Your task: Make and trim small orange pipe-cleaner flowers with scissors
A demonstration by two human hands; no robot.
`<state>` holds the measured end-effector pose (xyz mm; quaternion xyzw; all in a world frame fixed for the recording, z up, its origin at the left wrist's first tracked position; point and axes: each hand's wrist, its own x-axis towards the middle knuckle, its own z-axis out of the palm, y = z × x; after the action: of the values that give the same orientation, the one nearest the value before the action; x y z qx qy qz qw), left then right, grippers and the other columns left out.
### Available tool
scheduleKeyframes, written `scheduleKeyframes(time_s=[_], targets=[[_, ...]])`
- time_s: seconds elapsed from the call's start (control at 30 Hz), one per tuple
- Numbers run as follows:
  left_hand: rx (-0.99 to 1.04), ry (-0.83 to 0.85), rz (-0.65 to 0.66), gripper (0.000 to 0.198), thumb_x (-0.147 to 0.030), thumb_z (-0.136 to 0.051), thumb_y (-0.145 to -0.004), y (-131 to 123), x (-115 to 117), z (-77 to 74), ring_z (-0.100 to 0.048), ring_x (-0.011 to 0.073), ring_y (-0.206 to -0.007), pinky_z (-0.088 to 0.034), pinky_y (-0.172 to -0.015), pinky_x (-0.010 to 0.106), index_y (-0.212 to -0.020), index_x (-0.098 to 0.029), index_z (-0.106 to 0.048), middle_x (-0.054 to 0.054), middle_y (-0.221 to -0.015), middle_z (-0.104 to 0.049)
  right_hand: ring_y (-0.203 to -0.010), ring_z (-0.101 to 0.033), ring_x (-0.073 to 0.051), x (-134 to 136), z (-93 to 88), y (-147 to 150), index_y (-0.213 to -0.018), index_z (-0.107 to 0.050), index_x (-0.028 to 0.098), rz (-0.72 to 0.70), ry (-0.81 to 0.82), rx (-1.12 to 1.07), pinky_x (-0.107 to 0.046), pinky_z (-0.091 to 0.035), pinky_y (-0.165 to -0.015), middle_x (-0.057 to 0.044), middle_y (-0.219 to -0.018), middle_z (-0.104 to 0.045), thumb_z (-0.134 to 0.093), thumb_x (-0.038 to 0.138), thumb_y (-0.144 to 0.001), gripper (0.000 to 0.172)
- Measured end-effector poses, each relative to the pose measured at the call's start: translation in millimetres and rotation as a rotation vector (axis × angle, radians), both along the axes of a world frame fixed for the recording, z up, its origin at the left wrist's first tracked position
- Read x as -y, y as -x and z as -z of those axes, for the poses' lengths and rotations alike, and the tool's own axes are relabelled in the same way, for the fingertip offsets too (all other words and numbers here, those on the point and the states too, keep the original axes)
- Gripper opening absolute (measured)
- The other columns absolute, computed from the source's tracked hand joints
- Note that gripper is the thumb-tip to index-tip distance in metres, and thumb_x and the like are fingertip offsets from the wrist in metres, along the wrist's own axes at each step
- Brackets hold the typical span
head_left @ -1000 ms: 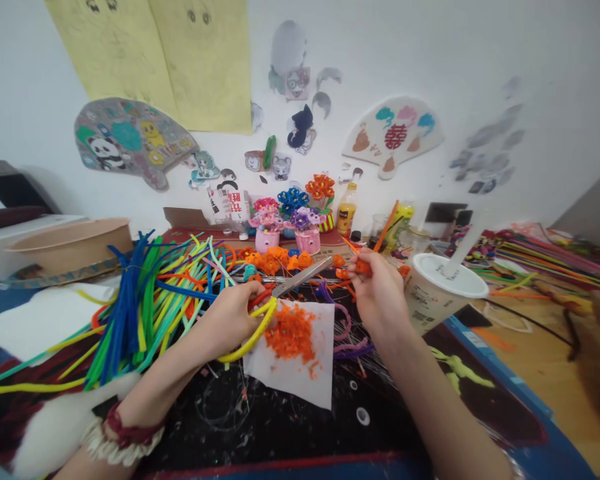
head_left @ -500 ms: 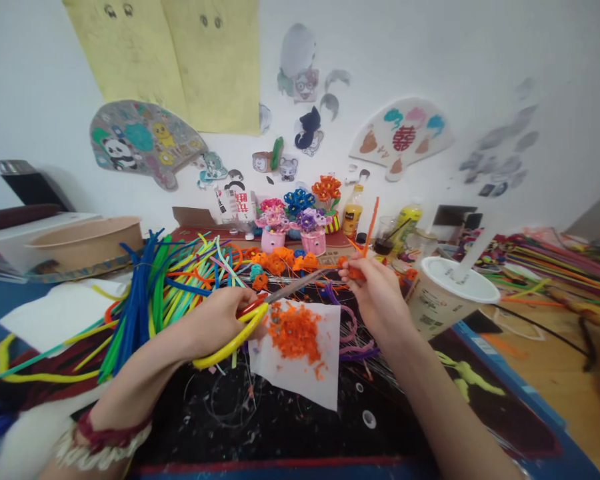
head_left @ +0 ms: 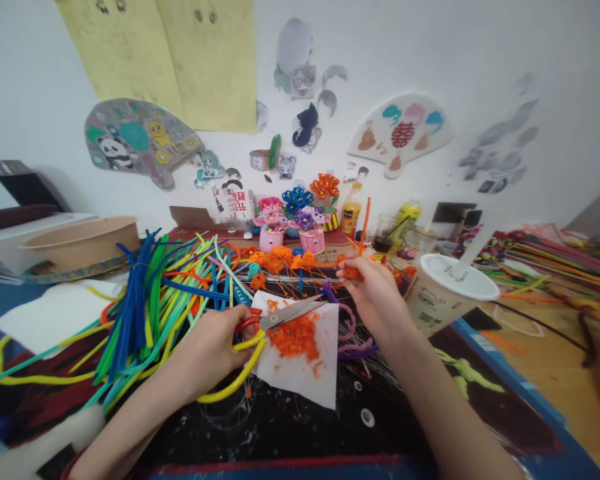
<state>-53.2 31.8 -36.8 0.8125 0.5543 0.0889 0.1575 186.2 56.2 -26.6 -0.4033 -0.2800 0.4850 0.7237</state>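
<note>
My left hand [head_left: 229, 340] is closed round the red and yellow handles of a pair of scissors [head_left: 285, 313]. Their metal blades point right, slightly parted, over a white paper [head_left: 325, 390] that bears a heap of orange fuzzy clippings [head_left: 297, 340]. Pinched in my right hand [head_left: 367, 283] is an orange pipe cleaner piece [head_left: 365, 227], one end sticking up above the fingers; its lower part is partly hidden. The scissor tips are left of and below that hand, apart from the orange piece. Several orange pipe cleaner flowers [head_left: 277, 260] lie behind the paper.
Bundled pipe cleaners [head_left: 135, 313] spread out on the left. A lidded cup with a straw [head_left: 447, 293] stands close to my right forearm. Pink pots of flowers [head_left: 312, 238] and a juice bottle [head_left: 351, 210] stand at the back, before the wall.
The scissors have moved down and away from the orange piece, and their blades have come apart. My right hand stays nearly in place, still pinching the piece.
</note>
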Motion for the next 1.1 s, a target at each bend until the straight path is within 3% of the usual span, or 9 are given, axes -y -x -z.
scheduleKeyframes(time_s=[0.17, 0.37, 0.5, 0.6, 0.8, 1.1], targets=[[0.02, -0.007, 0.0, 0.006, -0.025, -0.053, -0.073, -1, 0, 4.5, -0.056, 0.0185, -0.063, -0.032, -0.056, 0.026, -0.073, -0.022, -0.048, 0.001, -0.07, -0.06, -0.053, -0.055, -0.01, 0, 0.7, 0, -0.064, -0.061, 0.018, -0.007, 0.017, -0.002, -0.023, -0.045, -0.055, 0.003, -0.058, -0.062, -0.069, 0.014, -0.058, 0.011], [0.17, 0.014, -0.018, 0.018, -0.038, -0.054, -0.078, 6, 0, -5.3, -0.048, 0.0138, -0.057, -0.032, -0.052, 0.024, -0.072, -0.022, -0.047, -0.004, -0.063, -0.052, -0.051, -0.055, -0.01, 0, 0.3, -1, -0.064, -0.062, 0.017, -0.012, 0.018, 0.003, -0.023, -0.046, -0.053, 0.003, -0.058, -0.063, -0.069, 0.014, -0.057, 0.011], [0.447, 0.275, 0.049, 0.023, -0.04, -0.061, -0.075, 10, 7, -15.9, -0.051, 0.0137, -0.063, -0.039, -0.057, 0.024, -0.074, -0.022, -0.048, -0.004, -0.068, -0.056, -0.051, -0.055, -0.009, 0, 0.0, -1, -0.064, -0.061, 0.017, -0.012, 0.012, 0.003, -0.022, -0.045, -0.053, 0.002, -0.057, -0.062, -0.069, 0.015, -0.056, 0.012], [0.441, 0.426, 0.117, 0.02, -0.034, -0.065, -0.072, 8, 15, -20.7, -0.049, 0.0118, -0.06, -0.037, -0.055, 0.022, -0.073, -0.021, -0.05, -0.005, -0.066, -0.056, -0.051, -0.055, -0.01, -1, -0.1, -2, -0.064, -0.062, 0.017, -0.01, 0.008, 0.0, -0.022, -0.046, -0.053, 0.003, -0.056, -0.062, -0.069, 0.015, -0.056, 0.011], [0.263, 0.265, 0.119, 0.02, -0.035, -0.066, -0.072, 1, 16, -13.0, -0.037, 0.0098, -0.057, -0.029, -0.051, 0.02, -0.069, -0.021, -0.052, -0.008, -0.061, -0.043, -0.051, -0.055, -0.009, 0, -0.9, -1, -0.063, -0.062, 0.017, -0.005, 0.012, -0.016, -0.023, -0.046, -0.054, 0.003, -0.056, -0.062, -0.068, 0.013, -0.057, 0.01], [0.273, 0.162, 0.122, 0.018, -0.032, -0.061, -0.074, -18, 15, -0.1, -0.036, 0.0099, -0.058, -0.029, -0.053, 0.02, -0.072, -0.02, -0.049, -0.007, -0.064, -0.044, -0.052, -0.055, -0.01, -3, -2.3, -11, -0.061, -0.06, 0.019, 0.041, -0.004, -0.057, -0.023, -0.049, -0.054, 0.005, -0.054, -0.061, -0.066, 0.011, -0.058, 0.01]])
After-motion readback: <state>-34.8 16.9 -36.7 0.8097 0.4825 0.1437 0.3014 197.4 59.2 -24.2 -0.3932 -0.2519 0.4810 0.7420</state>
